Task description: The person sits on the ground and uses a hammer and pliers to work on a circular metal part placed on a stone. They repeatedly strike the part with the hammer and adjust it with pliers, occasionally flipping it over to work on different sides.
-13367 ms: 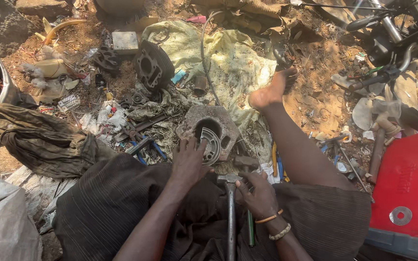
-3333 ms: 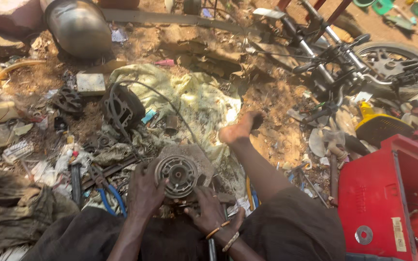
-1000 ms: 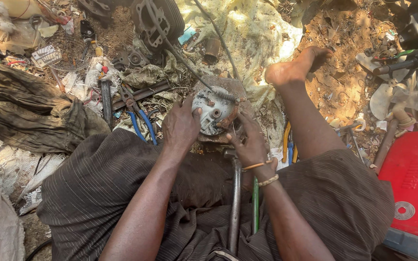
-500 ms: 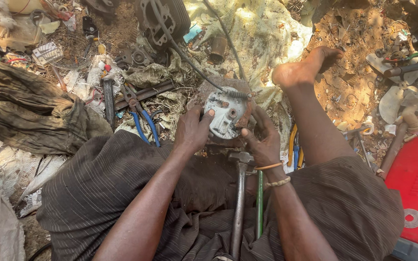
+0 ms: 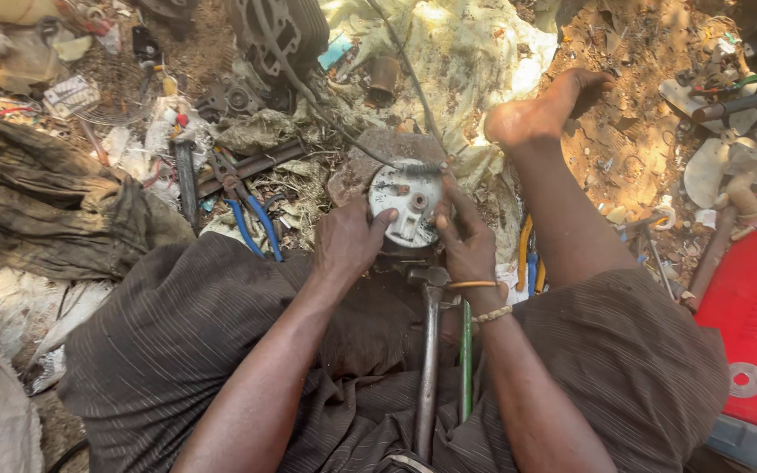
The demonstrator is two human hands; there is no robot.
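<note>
Here a round metal plate (image 5: pixel 406 203), likely stiff and heavy, is clamped at its rim by the left hand (image 5: pixel 348 243) and the right hand (image 5: pixel 466 241).

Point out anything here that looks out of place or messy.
Tools are strewn loose: blue-handled pliers lie among rags and litter on the dirt, and a hammer rests in the lap. Both hands, left and right, grip the round metal part.

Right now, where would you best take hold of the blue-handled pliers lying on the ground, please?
Likely by the two blue handles, coming from the near side: the blue-handled pliers lie flat with the handles splayed toward the person's knee, while the jaws point away into scrap.
</note>
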